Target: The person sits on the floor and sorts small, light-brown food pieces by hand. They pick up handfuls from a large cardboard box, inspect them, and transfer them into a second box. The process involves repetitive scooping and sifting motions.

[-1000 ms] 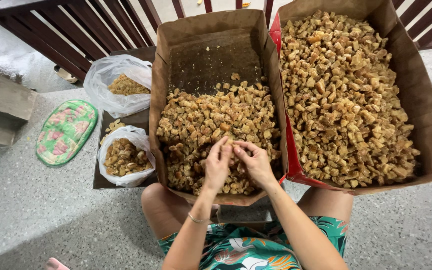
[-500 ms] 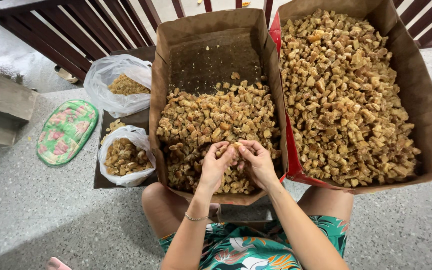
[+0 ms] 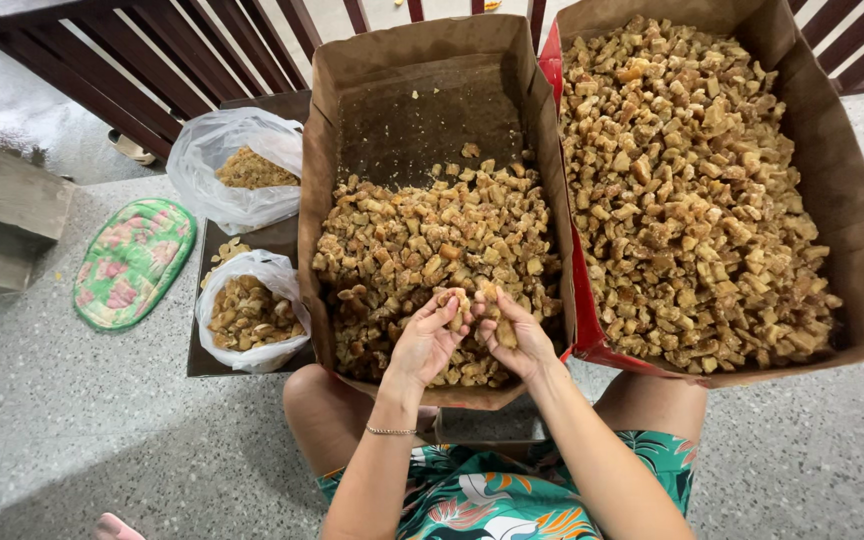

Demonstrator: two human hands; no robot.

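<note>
Speckled stone floor (image 3: 82, 430); dark wooden railing (image 3: 152, 50) along the top edge. Two big cardboard boxes side by side. The right box (image 3: 852, 250) is full of golden-brown chunks. The left box (image 3: 317, 200), touching it, is about half full, its far end bare. Beside the left box, on a dark tray (image 3: 197, 360): a clear plastic bag (image 3: 212, 160) of finer crumbs and a smaller white bag (image 3: 252, 275) of brown pieces. A green floral pad (image 3: 132, 262) lies further left.

Both hands meet over the near end of the left box. Left hand (image 3: 427, 340) curled, fingertips pinching a chunk (image 3: 455, 300). Right hand (image 3: 512, 335) cupped, one chunk (image 3: 504, 332) in the palm, fingertips touching the left's.
</note>
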